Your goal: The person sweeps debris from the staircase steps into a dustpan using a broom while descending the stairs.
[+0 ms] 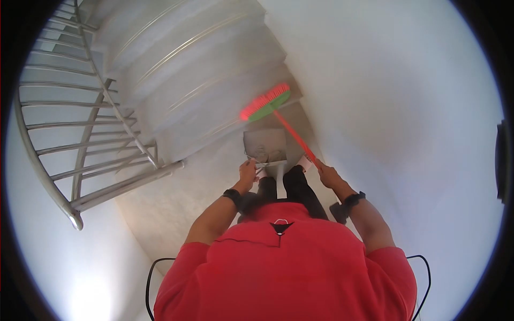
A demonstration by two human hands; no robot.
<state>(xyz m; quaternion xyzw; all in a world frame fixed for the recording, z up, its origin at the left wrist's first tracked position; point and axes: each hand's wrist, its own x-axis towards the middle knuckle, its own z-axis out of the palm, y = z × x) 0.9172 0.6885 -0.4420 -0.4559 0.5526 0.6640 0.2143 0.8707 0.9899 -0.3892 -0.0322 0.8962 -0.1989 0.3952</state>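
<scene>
A broom with red bristles and a green head (pixel 269 106) is raised beside the lowest steps, bristles turned up and away from me. Its red handle (pixel 292 134) slants down into my right hand (pixel 329 175), whose fingers are wrapped round it. Closer to my legs is a grey dustpan (pixel 265 140) with some dark debris inside. A pale bar and upright piece (pixel 280 182) show at its near side. My left hand (pixel 247 174) is closed at the dustpan's near left corner, gripping it there; the exact hold is partly hidden by the fingers.
Pale stairs (pixel 187 69) with metallic edge strips rise ahead and to the left. A metal railing (pixel 85 128) curves along the left side. A white wall (pixel 396 107) stands close on the right. Pale floor (pixel 166 208) lies to my left.
</scene>
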